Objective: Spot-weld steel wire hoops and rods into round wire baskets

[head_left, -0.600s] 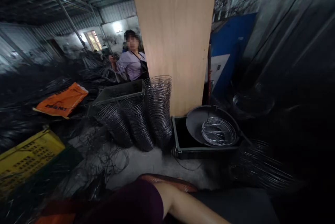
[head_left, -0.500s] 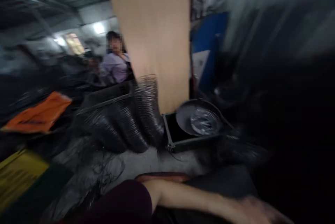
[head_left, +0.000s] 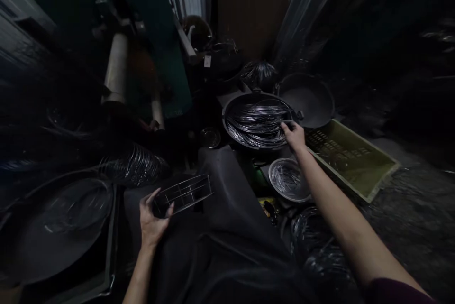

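Note:
My left hand holds a small rectangular wire frame with crossbars by its left end, above the dark cloth over my lap. To the right, my right hand reaches to the right edge of a round pan filled with coiled metal wire. Its fingers are pinched at the wire there; whether a piece is between them is too small to tell. Just below that hand sits a small round bowl of short wire pieces.
A yellow-green plastic crate and a second dark pan lie to the right. At the left are a large basin and stacked wire rings. A green machine panel stands behind.
The view has swung away from the pillar and the other person to the wire pans. Both my hands now show, the left with the wire frame and the right at the coiled wire.

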A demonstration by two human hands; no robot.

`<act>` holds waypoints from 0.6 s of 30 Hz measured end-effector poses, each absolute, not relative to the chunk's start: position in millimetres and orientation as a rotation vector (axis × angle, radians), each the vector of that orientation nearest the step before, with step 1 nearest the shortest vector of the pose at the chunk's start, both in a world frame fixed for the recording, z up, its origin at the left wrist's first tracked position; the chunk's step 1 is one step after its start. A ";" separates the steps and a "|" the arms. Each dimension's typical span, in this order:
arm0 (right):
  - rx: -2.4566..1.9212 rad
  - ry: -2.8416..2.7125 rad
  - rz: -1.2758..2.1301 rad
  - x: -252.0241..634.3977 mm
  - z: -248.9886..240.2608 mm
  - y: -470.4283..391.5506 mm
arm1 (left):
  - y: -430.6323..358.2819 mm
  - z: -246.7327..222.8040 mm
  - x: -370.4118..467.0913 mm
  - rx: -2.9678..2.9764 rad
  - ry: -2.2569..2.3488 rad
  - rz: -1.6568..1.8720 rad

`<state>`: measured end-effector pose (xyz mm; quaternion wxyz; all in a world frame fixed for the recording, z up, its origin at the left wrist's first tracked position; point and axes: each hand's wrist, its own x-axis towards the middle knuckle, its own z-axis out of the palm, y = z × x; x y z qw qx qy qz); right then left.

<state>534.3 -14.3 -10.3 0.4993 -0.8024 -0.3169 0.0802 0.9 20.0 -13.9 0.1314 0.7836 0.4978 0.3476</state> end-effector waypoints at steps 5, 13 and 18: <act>-2.105 -1.258 -0.057 537.9 9.5 14.1 | 24.2 -7.4 7.8 2.258 1.458 1.007; -2.607 -1.296 0.149 563.2 28.9 98.9 | 24.0 -24.5 0.5 2.191 1.419 0.834; -2.591 -1.278 0.216 570.3 23.7 96.5 | 23.0 3.9 9.0 2.183 1.415 0.820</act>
